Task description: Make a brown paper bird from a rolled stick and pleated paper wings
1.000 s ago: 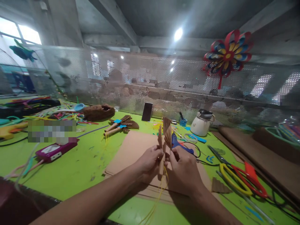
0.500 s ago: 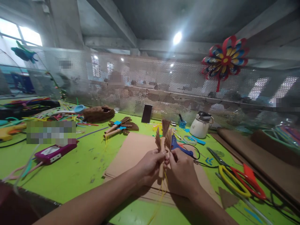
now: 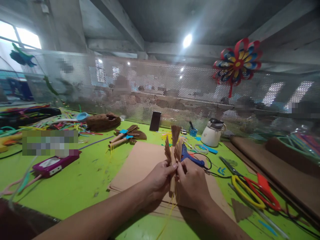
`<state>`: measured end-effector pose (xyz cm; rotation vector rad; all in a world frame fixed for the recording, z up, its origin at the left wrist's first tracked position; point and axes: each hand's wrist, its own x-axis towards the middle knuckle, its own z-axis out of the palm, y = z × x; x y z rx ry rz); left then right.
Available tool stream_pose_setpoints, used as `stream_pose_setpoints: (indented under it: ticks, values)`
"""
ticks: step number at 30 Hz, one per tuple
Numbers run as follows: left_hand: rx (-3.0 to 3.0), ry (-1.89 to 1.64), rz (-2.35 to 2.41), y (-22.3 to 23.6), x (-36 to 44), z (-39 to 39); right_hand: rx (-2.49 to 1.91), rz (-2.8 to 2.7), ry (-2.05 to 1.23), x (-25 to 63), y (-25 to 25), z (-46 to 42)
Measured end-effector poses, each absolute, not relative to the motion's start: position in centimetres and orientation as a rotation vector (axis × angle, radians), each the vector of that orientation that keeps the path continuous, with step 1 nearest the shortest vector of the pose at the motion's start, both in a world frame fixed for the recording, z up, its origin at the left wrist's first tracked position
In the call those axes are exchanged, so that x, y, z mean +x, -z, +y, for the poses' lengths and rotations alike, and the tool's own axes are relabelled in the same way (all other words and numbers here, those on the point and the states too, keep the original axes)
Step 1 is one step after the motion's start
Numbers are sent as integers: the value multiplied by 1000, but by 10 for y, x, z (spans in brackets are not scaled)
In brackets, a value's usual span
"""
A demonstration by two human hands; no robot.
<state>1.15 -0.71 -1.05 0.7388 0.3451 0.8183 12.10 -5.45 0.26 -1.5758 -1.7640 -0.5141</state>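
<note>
My left hand (image 3: pixel 159 180) and my right hand (image 3: pixel 193 185) meet over a stack of brown cardboard sheets (image 3: pixel 140 161). Both pinch a small brown paper craft (image 3: pixel 173 150) with pleated fan-shaped wings on a rolled paper stick. The fans stand upright above my fingers. Thin yellow strands (image 3: pixel 168 213) hang down from the stick below my hands. A blue glue gun (image 3: pixel 191 158) lies just behind the craft.
Scissors with yellow and red handles (image 3: pixel 250 188) lie to the right. Two similar finished brown crafts (image 3: pixel 126 135), a dark phone (image 3: pixel 155 121), a white pot (image 3: pixel 212 132) and a pink device (image 3: pixel 53 163) sit on the green table (image 3: pixel 82 180). A perforated screen (image 3: pixel 140 90) with a paper pinwheel (image 3: pixel 235 65) closes the far edge.
Both hands have drawn closer together around the craft, and the fans have sunk slightly. The view has shifted a little to the left.
</note>
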Motion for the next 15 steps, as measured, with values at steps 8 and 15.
stream_pose_setpoints:
  ticks: [8,15]
  values:
    - [731,-853,326,12,12,-8,-1566,-1755,465,119,0,-55]
    - [742,-837,340,8,11,-9,-1607,-1828,381,118,0,-56]
